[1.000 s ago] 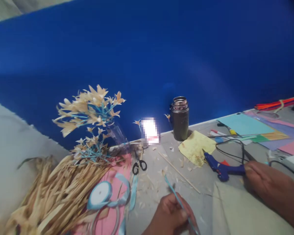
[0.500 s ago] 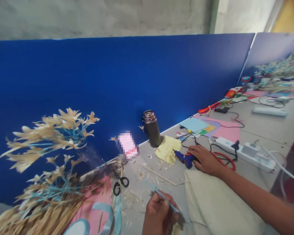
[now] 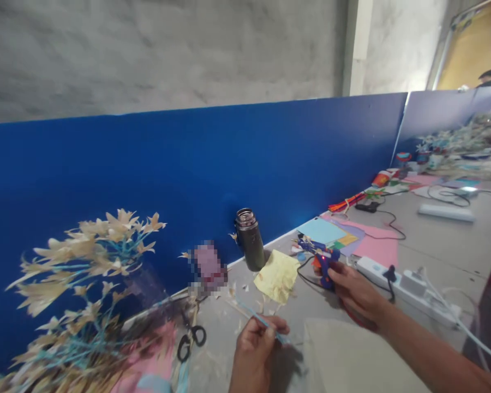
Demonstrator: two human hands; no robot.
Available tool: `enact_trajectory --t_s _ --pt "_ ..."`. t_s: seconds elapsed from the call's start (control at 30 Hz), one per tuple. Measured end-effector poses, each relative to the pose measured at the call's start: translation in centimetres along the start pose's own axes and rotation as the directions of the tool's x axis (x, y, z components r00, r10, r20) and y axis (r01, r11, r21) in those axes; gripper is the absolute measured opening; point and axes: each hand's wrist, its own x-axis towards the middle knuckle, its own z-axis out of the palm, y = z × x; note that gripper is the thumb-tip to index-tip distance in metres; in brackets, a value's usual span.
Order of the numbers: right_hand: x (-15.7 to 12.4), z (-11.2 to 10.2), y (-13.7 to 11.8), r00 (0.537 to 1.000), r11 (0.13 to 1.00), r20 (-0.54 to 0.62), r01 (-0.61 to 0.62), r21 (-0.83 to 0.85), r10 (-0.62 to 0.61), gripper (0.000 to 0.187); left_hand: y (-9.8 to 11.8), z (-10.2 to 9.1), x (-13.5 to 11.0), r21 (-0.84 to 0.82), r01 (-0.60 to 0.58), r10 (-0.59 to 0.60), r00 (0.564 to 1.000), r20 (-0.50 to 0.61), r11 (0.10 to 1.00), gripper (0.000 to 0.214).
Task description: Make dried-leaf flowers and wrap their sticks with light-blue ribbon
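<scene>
Pinched between the fingertips of my left hand (image 3: 253,349) is a thin light-blue stem (image 3: 250,310), slanting up to the left over the table. A small pale bit shows near its far end, too blurred to make out. My right hand (image 3: 358,295) grips the handle of a blue glue gun (image 3: 324,268), held above the table with its nozzle toward the left and a small red light showing. Yellow paper (image 3: 279,277) with scraps on it lies between the hands, beyond them. Finished-looking cream flowers on blue stems (image 3: 106,248) stand at the left.
Behind the yellow paper stands a dark open flask (image 3: 250,240) by the blue partition (image 3: 167,174). Black-handled scissors (image 3: 191,343) lie at the left. A white power strip (image 3: 409,292) with cables is on the right, near coloured paper sheets (image 3: 378,248). A person (image 3: 489,77) appears far off.
My right hand has lifted the glue gun off the table, its nozzle now raised. My left hand keeps the blue stem. The view has tilted upward.
</scene>
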Motion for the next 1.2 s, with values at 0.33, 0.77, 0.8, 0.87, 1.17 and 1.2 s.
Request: enact_trajectory --t_s 0.33,0.77,0.8,0.87,1.17,1.2 --pt "-1.8 6.2 1.5 0.963 0.889 0.056 -0.266 0.372 0.264 0.037 -1.8 6.7 4.4 0.003 -0.112 0.110 0.979 0.173 0.994 0.036" --pt "1.8 0.3 -6.6 0.996 0.828 -0.068 0.006 -0.560 -0.053 0.039 -2.7 5.6 4.2 0.197 -0.234 0.216 0.970 0.108 0.952 0.004" --pt "2.2 0.9 -7.2 0.997 0.775 0.002 0.065 -0.628 -0.082 0.039 -2.6 5.6 4.0 0.215 -0.248 0.228 0.967 0.113 0.945 0.004" --pt "2.7 2.2 -7.8 0.989 0.683 0.087 0.144 -0.716 -0.118 0.039 -2.5 5.6 3.7 0.260 -0.263 0.236 0.963 0.131 0.929 0.007" --pt "-0.7 4.1 -9.9 0.931 0.618 0.305 0.362 -0.698 -0.200 0.035 -2.1 4.9 3.7 0.353 -0.293 0.271 0.956 0.112 0.889 0.011" --pt "-1.0 4.0 -10.2 0.921 0.603 0.339 0.382 -0.700 -0.191 0.036 -2.1 4.9 3.8 0.355 -0.293 0.272 0.956 0.108 0.888 0.011"
